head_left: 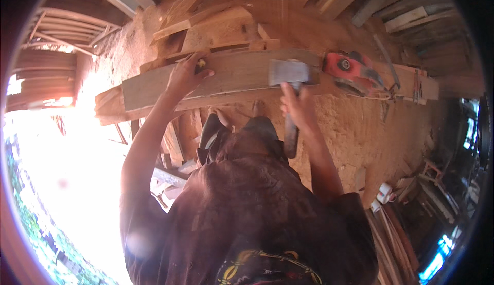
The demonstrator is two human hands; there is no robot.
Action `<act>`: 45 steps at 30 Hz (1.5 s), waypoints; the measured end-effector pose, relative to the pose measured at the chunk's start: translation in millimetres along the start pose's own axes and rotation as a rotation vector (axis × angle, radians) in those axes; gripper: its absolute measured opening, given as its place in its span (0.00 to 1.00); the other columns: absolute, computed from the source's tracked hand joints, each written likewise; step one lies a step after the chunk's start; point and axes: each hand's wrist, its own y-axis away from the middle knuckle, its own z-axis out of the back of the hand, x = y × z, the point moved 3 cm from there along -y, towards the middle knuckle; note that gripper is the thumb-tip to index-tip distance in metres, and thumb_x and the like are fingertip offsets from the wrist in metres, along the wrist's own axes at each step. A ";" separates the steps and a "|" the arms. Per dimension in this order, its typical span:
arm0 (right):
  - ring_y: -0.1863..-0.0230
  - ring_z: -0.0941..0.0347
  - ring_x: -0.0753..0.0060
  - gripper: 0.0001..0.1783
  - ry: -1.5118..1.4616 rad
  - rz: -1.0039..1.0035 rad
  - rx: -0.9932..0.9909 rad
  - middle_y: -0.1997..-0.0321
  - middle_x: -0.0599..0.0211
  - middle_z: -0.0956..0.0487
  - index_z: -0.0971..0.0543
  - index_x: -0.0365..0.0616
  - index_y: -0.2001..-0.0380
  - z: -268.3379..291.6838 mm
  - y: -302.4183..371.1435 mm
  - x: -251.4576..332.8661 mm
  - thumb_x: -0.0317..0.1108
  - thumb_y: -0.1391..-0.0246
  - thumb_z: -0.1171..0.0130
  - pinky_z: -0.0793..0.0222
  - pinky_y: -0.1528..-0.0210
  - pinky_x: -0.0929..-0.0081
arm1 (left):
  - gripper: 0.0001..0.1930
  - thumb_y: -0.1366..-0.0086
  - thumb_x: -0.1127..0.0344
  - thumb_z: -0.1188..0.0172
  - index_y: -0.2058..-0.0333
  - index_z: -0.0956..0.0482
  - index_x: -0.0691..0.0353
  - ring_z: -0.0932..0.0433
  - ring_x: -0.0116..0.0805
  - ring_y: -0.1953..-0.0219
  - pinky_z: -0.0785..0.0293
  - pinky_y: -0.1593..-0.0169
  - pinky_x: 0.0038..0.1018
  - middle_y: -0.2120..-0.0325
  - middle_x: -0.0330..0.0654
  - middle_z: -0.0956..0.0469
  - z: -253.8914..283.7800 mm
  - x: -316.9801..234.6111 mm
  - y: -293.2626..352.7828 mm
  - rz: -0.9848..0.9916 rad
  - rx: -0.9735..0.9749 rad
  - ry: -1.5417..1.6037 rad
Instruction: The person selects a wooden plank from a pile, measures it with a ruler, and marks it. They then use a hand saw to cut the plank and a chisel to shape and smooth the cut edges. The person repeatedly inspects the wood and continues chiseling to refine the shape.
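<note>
A long grey-brown plank (236,71) lies across a wooden beam (110,105) in front of me. My left hand (186,76) rests on the plank's left half, its fingers curled around a small yellow and dark thing (200,66) whose kind I cannot make out. My right hand (299,109) is closed around the wooden handle of a hatchet (291,135). The broad grey metal head is over the plank's right part, slightly blurred; whether it touches the wood I cannot tell. The handle's butt points back toward me.
A red and black power tool (352,71) sits on the beam, right of the plank. Wood offcuts (218,30) lie beyond the plank on the brown ground (339,130). Boards (393,244) lean at the lower right, near a white container (384,193). Bright daylight washes out the left side.
</note>
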 end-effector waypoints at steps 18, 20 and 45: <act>0.83 0.36 0.85 0.16 0.144 -0.042 -0.002 0.80 0.82 0.33 0.22 0.47 0.57 -75.6 13.5 8.8 0.49 0.28 0.39 0.37 0.82 0.78 | 0.21 0.32 0.56 0.28 0.46 0.17 0.63 0.26 0.19 0.75 0.35 0.76 0.18 0.69 0.39 0.17 40.6 199.3 388.6 1.153 -0.760 0.520; 0.84 0.37 0.86 0.17 0.198 -0.077 0.323 0.81 0.83 0.35 0.24 0.47 0.63 -168.1 9.7 18.4 0.49 0.28 0.38 0.39 0.83 0.79 | 0.21 0.32 0.55 0.27 0.47 0.16 0.60 0.23 0.22 0.73 0.31 0.76 0.19 0.69 0.39 0.17 -18.3 229.5 393.6 0.957 -0.848 0.636; 0.76 0.19 0.70 0.26 0.647 0.640 0.372 0.75 0.59 0.17 0.19 0.34 0.60 -295.6 -34.6 3.3 0.53 0.34 0.35 0.26 0.74 0.63 | 0.18 0.36 0.60 0.23 0.52 0.15 0.62 0.22 0.28 0.69 0.24 0.63 0.29 0.71 0.38 0.19 14.5 122.8 246.8 0.678 -0.610 0.464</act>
